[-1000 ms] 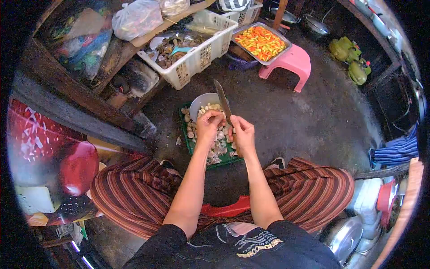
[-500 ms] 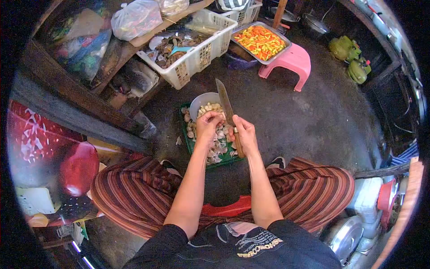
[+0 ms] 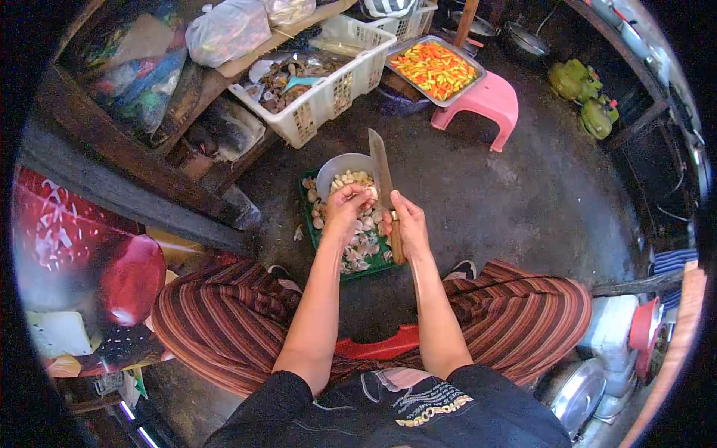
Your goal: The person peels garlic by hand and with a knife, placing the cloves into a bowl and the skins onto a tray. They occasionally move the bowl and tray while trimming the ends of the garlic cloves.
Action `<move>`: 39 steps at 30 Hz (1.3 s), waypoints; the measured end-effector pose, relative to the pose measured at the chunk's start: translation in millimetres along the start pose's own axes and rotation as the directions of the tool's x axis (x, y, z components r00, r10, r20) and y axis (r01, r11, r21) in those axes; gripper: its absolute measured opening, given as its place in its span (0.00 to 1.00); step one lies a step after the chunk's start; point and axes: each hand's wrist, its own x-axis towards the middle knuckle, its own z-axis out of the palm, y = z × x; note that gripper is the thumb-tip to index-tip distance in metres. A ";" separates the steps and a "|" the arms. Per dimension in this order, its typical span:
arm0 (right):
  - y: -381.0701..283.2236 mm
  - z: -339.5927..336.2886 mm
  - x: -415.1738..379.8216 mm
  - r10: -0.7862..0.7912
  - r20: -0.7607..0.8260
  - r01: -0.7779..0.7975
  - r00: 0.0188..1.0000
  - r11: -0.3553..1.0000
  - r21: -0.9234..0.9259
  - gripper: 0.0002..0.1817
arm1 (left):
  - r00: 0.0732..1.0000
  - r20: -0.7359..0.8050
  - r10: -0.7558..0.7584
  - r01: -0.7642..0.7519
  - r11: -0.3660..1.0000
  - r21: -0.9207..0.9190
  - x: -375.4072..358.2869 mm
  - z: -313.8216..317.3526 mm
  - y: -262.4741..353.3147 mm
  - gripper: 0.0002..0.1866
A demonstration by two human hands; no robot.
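Note:
My right hand grips a knife by its wooden handle, blade pointing away from me. My left hand pinches a garlic clove close against the blade. Both hands hover over a green tray full of garlic cloves and peels. A grey bowl holding peeled cloves stands at the tray's far end, just beyond my fingers.
A white basket with scraps sits on the floor ahead. A metal tray of orange and green chilies rests on a pink stool. Wooden shelving stands at the left, pots and containers at the lower right.
The knife has tilted more upright and its handle now shows below my right hand. My left hand stays at the clove beside the blade.

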 end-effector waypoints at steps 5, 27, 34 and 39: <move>0.4 0.3 0.5 0.021 -0.005 -0.020 1.000 0.999 0.034 0.18 | 0.996 0.068 -0.051 0.060 0.989 -0.138 2.6 -6.3 -3.7 0.02; -1.9 -0.8 1.7 -0.089 -0.061 0.083 0.994 0.992 -0.091 0.18 | 0.999 0.017 -0.037 0.039 0.981 -0.190 3.0 0.7 -17.5 0.09; 1.7 -8.4 3.8 -0.056 -0.077 0.057 0.995 0.998 0.007 0.18 | 0.994 0.088 -0.068 0.081 0.986 -0.148 3.1 -5.0 -13.8 0.11; 5.9 -9.9 5.4 -0.050 -0.061 0.052 0.997 0.998 0.026 0.18 | 0.992 0.063 -0.105 0.111 0.989 -0.100 6.6 -8.9 -16.7 0.09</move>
